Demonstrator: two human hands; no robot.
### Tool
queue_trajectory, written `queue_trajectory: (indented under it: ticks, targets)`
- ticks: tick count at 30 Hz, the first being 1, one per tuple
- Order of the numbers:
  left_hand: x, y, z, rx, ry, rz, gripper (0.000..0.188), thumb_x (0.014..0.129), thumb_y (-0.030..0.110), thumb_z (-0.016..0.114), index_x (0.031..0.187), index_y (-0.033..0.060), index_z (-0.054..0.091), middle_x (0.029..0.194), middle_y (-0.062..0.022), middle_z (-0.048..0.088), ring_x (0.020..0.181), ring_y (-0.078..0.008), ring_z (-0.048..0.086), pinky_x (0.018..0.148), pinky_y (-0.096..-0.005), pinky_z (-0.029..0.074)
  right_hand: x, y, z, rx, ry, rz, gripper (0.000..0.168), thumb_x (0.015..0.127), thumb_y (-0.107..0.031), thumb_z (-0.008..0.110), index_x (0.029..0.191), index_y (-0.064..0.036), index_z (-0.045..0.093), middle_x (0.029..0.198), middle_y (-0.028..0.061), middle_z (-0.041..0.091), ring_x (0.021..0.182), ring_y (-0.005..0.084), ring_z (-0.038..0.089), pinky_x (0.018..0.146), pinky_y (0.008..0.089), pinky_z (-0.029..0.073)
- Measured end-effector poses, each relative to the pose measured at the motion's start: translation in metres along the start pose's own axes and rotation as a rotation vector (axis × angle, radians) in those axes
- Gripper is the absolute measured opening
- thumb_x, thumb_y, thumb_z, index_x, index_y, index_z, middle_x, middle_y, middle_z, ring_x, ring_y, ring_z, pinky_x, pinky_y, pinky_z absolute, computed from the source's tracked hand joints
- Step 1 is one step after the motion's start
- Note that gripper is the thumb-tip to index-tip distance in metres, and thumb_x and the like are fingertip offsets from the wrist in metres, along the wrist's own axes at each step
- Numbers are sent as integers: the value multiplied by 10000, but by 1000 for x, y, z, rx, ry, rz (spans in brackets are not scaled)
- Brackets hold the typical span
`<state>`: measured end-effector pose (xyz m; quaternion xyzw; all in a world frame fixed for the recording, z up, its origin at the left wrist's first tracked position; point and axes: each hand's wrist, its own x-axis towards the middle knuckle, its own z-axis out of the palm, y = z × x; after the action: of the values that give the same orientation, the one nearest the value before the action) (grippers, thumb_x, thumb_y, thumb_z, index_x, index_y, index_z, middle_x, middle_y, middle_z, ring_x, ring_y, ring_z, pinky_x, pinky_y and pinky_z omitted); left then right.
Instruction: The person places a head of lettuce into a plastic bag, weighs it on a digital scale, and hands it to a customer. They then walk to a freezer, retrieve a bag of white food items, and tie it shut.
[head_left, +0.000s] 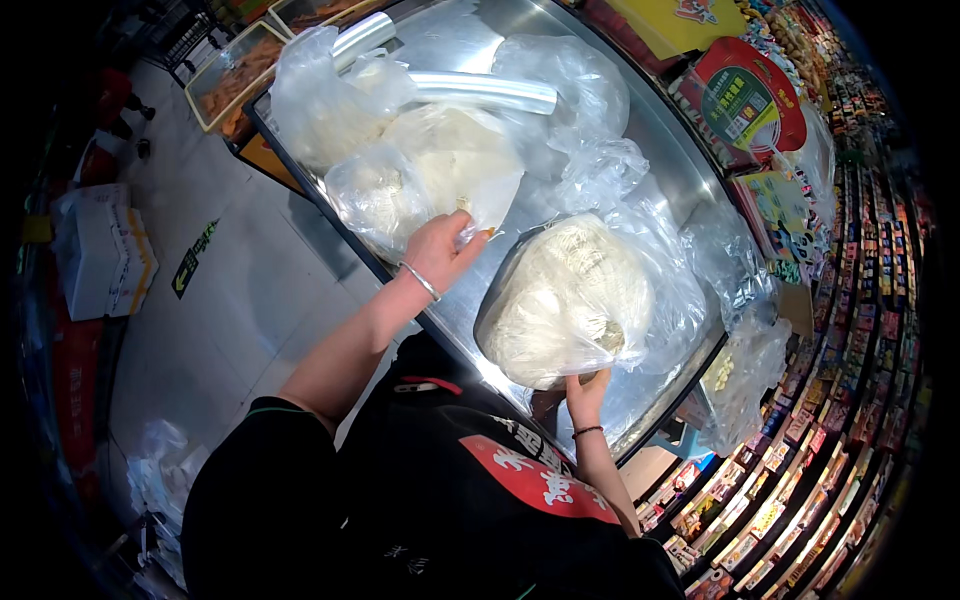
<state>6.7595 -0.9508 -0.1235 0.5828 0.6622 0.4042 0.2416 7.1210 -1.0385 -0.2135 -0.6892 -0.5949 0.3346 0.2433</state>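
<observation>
My left hand (441, 251), with a silver bangle at the wrist, pinches a bit of clear plastic at the edge of a bag of pale sheets (450, 157). A small orange scrap shows by my thumb. Just left of that hand lies a smaller clear bag (379, 191) with pale strands inside. My right hand (589, 394) grips the near edge of a large clear plastic bag (570, 300), full of thin cream-coloured strands like noodles or shredded tofu. Part of that hand is hidden beneath the bag. Both bags rest on a metal counter (517, 214).
Two shiny rolls of film, one lying across the counter (487, 91) and one at its far left (364, 39), sit behind the bags. Crumpled clear bags (600, 169) spread rightwards. A red fan (750, 97) stands beyond the right edge. Food trays (236, 75) adjoin the far-left corner.
</observation>
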Motion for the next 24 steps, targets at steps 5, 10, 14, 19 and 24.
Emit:
queue_trajectory:
  ticks: [5, 10, 14, 19, 24]
  targets:
    - [25, 32, -7, -128, 21, 149, 200, 834, 181, 652, 968, 34, 630, 794, -137, 590, 701, -302, 580, 626, -362, 460, 1, 18, 7, 37, 29, 2, 708, 752, -163, 731, 1314, 63, 365, 1300, 245, 415, 1221, 362, 411, 1067, 408, 304]
    - [43, 87, -2, -235, -126, 274, 254, 839, 118, 653, 1067, 13, 617, 828, -109, 625, 706, -225, 618, 666, -301, 494, 6, 19, 6, 151, 17, 71, 636, 749, -132, 725, 1277, 55, 426, 1236, 213, 491, 1175, 336, 468, 1040, 398, 347]
    - [74, 84, 1, -675, -180, 68, 259, 887, 72, 612, 1137, 9, 596, 875, -42, 647, 766, -113, 617, 701, -248, 493, 0, -5, 12, 324, -16, 155, 539, 748, -148, 717, 1212, 27, 505, 1194, 199, 528, 1124, 341, 512, 985, 380, 404]
    - [111, 79, -32, -508, 282, 218, 288, 877, 5, 580, 1165, -1, 585, 1029, -85, 632, 886, -129, 581, 760, -262, 485, 2, -57, 22, 12, 75, -151, 459, 780, -190, 708, 1140, 42, 542, 1139, 208, 550, 998, 328, 585, 866, 366, 475]
    - [53, 108, 6, -330, -213, 570, 269, 812, 29, 619, 1080, 14, 605, 1043, -128, 625, 860, -237, 595, 781, -316, 479, 13, -54, 19, 300, 168, 117, 199, 848, -143, 647, 976, 2, 606, 910, 99, 633, 710, 193, 618, 659, 302, 500]
